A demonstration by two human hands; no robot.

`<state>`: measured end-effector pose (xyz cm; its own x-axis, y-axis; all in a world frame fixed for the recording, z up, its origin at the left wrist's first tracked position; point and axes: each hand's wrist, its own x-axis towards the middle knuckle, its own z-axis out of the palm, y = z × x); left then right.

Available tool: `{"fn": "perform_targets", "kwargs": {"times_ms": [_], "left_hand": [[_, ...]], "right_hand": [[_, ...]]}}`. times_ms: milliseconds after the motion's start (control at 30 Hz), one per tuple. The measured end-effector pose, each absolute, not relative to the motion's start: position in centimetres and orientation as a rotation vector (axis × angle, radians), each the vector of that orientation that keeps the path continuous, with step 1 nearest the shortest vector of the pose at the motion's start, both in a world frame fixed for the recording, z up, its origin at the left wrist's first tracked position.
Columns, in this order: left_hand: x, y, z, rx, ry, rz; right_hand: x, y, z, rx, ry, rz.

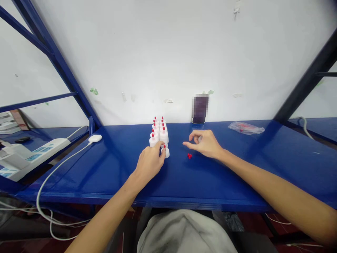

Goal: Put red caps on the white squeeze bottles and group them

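On a blue shelf top (184, 179), several small white bottles with red caps (158, 131) stand in two rows near the middle. My left hand (150, 161) is closed round the nearest white bottle (165, 151), which has a red cap. My right hand (206, 143) hovers to the right, its fingers curled in a loose pinch on a small pale thing I cannot make out. A few loose red caps (189, 156) lie on the blue surface between my hands.
A dark phone (200, 109) leans against the white wall behind. A clear plastic bag (246, 128) lies at the back right. A white cable with a puck (95, 138) runs off left toward a power strip (39, 149). Blue frame posts slant at both sides.
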<state>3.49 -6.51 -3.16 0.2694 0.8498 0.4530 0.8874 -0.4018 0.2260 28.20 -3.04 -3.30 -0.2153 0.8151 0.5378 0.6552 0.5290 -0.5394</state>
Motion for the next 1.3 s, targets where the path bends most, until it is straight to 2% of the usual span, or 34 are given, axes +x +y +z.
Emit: {"fn": "perform_targets", "kwargs": {"times_ms": [133, 233, 433, 600, 700, 867, 1067, 1300], "left_hand": [[4.6, -7.7, -3.3, -2.626, -1.349, -0.916], [6.2, -7.6, -3.1, -2.850, -1.054, -0.763], [8.8, -4.5, -3.1, -2.924, -1.049, -0.453], [9.2, -3.7, -4.1, -2.956, -1.022, -0.445], [9.1, -3.9, -4.2, -2.943, -1.041, -0.623], [9.3, -4.3, -3.9, -2.832, -1.075, -1.149], [9.5, -4.9, -3.9, -2.770, -0.949, -1.529], [9.5, -5.2, -4.0, -2.816, -0.859, -1.536]], "right_hand": [[28.3, -3.0, -3.6, -1.039, -1.885, 0.351], [28.4, -2.5, -3.9, -1.039, -1.886, 0.504], [28.2, -2.0, -4.2, -1.053, -1.986, 0.599], [28.1, -2.0, -4.4, -1.134, -2.016, 0.547], [28.0, -2.1, -4.4, -1.089, -2.034, 0.541], [27.4, -3.4, -3.6, -0.950, -1.943, 0.675], [26.7, -4.8, -2.7, -0.806, -1.945, 0.549], [27.1, -5.1, -2.5, -0.786, -2.078, 0.609]]}}
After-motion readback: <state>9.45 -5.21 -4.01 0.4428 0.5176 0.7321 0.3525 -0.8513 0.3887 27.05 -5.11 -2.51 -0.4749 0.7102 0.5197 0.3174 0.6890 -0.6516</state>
